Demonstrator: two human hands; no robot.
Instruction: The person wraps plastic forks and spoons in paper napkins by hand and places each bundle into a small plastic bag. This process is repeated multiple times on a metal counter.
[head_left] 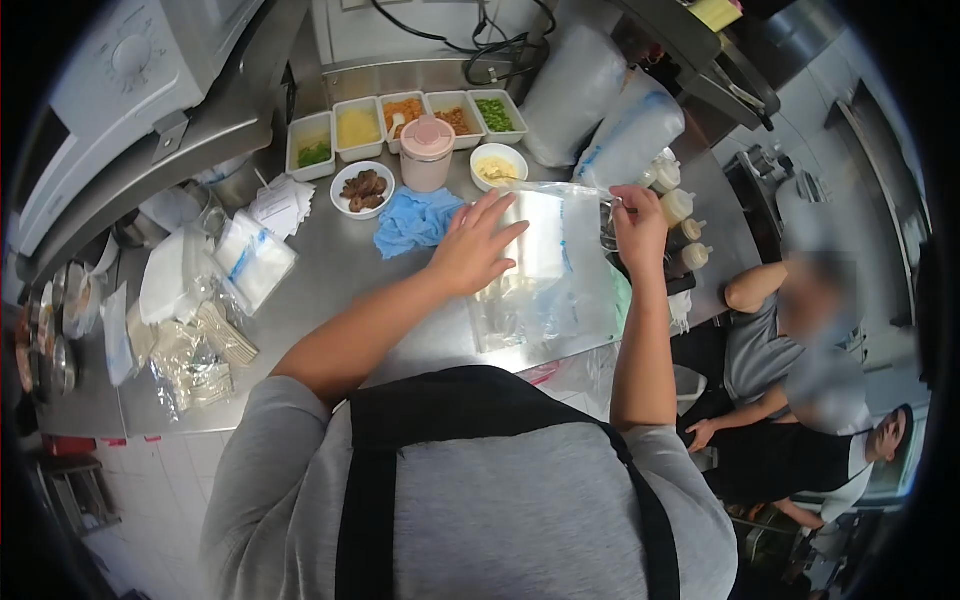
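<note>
A clear plastic bag (555, 285) with blue print lies flat on the steel counter (340, 270), on a loose stack of similar bags. My left hand (475, 245) rests on it with fingers spread, pressing it down. My right hand (637, 225) pinches the bag's upper right edge between thumb and fingers. A crumpled blue cloth (415, 220) lies just left of my left hand.
Several tubs of chopped toppings (405, 115), a pink lidded jar (427, 150) and two small bowls (362, 188) line the back. Packets and napkins (200, 320) lie at left, squeeze bottles (680, 210) at right. Another person (790, 400) stands beyond the counter's right end.
</note>
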